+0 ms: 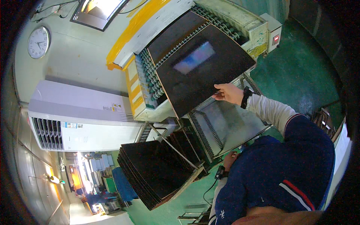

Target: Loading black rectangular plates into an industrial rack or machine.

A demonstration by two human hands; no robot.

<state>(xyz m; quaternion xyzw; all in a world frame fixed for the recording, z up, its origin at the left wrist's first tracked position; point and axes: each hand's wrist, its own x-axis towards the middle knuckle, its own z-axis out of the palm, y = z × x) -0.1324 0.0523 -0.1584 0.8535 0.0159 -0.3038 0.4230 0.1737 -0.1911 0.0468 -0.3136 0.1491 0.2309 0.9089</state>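
Observation:
A large dark glossy panel (pixel 202 75) lies tilted on the rollers of a conveyor machine, reflecting a bright rectangle. At its near edge is my right hand (pixel 229 93), with the thumb over the top face and the fingers at the edge, closed on it. A dark band is around that wrist. Beyond it a second dark panel (pixel 176 35) rests on the rollers (pixel 152 75). My left hand (pixel 229 161) hangs low beside a metal rack frame (pixel 210 129); its fingers are partly hidden, and a cabled device is strapped at the wrist.
Several dark panels (pixel 150 168) stand close together in a rack at the lower left. A white air-conditioning unit (pixel 75 112) stands left of the conveyor. A control box with a red switch (pixel 275 39) is at the machine's right end. Green floor (pixel 300 75) spreads to the right.

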